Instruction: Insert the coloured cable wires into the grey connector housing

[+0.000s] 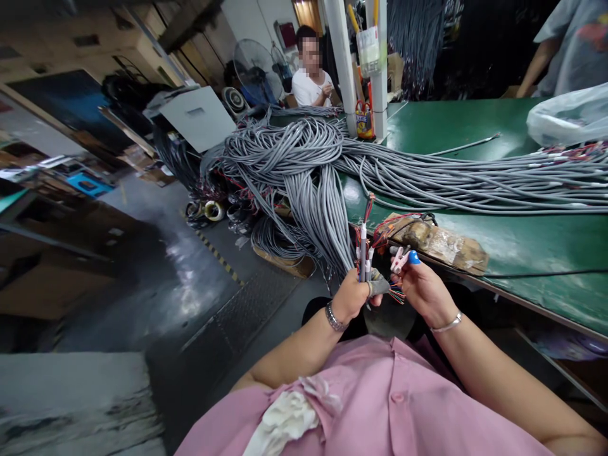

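My left hand [351, 296] is closed around several grey cables [363, 250], held upright in front of my body. Red and dark wires fan out of their stripped upper ends. A grey covering wraps my left thumb. Thin multicoloured wires [396, 292] stick out beside it towards my right hand. My right hand [425, 294], with a blue cap on one fingertip, pinches a small pale pink clip-like tool [399, 260]. The tool is just right of the cables, apart from their upper ends. Its exact kind is unclear.
A big heap of grey cables [294, 149] lies over the green table [532, 244] and hangs off its left end. A tape-wrapped block [441, 244] sits at the near edge. A white post [342, 69] rises behind. Two people [311, 87] are across the table.
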Tool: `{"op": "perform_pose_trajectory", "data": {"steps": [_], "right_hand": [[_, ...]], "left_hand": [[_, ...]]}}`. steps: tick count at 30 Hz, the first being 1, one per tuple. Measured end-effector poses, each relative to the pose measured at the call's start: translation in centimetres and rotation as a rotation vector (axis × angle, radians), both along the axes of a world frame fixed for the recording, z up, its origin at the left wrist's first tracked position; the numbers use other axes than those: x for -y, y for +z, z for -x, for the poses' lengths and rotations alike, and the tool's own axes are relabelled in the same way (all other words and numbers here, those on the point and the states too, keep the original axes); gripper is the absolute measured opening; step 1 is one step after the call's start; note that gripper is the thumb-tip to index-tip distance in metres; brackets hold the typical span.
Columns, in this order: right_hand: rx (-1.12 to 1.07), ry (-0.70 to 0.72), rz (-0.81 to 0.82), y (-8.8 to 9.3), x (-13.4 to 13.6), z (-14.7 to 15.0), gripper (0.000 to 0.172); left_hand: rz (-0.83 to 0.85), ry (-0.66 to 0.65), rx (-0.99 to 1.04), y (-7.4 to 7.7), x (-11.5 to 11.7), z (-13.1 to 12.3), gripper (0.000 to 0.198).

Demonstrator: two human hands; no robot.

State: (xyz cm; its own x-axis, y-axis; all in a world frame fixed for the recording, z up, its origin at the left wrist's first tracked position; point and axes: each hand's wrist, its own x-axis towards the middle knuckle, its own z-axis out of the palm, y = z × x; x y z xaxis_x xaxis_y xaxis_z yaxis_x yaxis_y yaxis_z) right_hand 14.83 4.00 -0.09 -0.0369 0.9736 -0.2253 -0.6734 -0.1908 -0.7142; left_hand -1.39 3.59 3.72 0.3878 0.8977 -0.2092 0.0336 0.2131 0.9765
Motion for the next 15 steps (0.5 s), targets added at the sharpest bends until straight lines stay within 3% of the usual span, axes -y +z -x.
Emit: {"op": "perform_pose_trajectory", "data": {"steps": [15], "right_hand": [[0.021, -0.029, -0.051, 0.25, 0.11, 0.33, 0.033]], "left_hand": [[-0.016, 0.008, 0.028, 0.45, -0.12, -0.36, 0.038]]}}
